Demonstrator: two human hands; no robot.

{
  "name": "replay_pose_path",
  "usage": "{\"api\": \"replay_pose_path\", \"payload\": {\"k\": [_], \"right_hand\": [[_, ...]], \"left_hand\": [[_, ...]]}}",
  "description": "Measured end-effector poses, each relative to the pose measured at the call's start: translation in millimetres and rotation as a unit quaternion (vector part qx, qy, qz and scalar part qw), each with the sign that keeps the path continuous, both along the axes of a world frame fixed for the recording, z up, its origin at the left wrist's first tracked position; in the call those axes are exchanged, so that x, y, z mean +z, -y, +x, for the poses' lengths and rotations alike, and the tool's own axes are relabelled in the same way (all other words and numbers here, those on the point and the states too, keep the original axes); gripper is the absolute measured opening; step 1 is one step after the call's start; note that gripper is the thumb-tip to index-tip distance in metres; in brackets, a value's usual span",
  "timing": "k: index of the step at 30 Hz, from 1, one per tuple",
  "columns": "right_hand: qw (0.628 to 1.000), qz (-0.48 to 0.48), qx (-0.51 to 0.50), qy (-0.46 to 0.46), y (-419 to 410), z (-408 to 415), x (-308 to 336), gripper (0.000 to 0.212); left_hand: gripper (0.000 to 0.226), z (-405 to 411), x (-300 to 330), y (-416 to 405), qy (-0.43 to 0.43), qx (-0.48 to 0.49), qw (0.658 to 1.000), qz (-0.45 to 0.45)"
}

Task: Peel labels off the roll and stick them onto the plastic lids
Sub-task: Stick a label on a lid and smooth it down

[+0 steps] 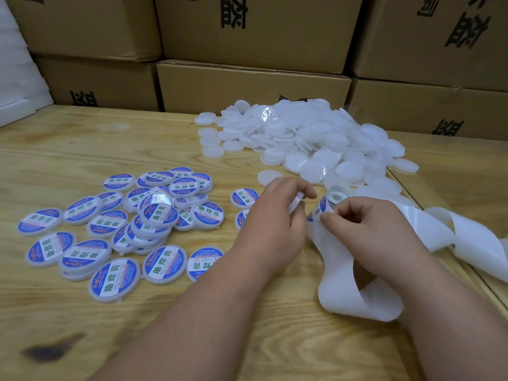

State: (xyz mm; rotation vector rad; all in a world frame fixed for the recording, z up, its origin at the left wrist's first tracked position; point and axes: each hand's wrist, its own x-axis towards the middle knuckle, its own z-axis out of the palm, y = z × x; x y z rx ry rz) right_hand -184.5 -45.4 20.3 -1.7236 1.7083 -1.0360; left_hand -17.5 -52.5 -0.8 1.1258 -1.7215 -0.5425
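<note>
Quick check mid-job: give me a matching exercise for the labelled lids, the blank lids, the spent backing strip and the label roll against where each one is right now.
1. labelled lids
2. blank lids
3. backing strip
4. label roll

A. piled at the back right, near the boxes
B. between the two hands
C. spread on the table's left
D. looping off to the front right

Pairs: 1-C, 2-A, 3-D, 4-B

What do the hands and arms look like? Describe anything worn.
Both arms are bare up to the frame edge: no sleeves show. The left hand and right hand wear no gloves, and no rings, watch or wristbands are visible. No markings can be seen.
</note>
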Motion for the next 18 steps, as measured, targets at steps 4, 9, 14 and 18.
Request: {"api": "replay_pose_path", "payload": {"k": [4,9,14,18], "right_hand": [[1.0,-0.009,0.022,0.014,-1.3,1.4,0.9,0.015],[0.999,-0.01,0.05,0.003,-4.3,2.5,3.2,0.011],[0.997,-0.022,0.077,0.002,-5.3,1.7,1.9,0.012],[0.996,-0.039,0.086,-0.003,-5.4,2.5,1.5,0.015]], "left_hand": [[0.027,-2.0,-1.3,-1.0,-0.004,-0.021,0.999,0.025],[0.03,-0.9,0.1,-1.9,-0.031,-0.024,0.999,0.031],[0.031,0.0,0.6,-3.0,-0.051,-0.024,0.998,0.017],[0.03,1.6,1.4,-3.7,-0.046,-0.022,0.999,0.004]]}}
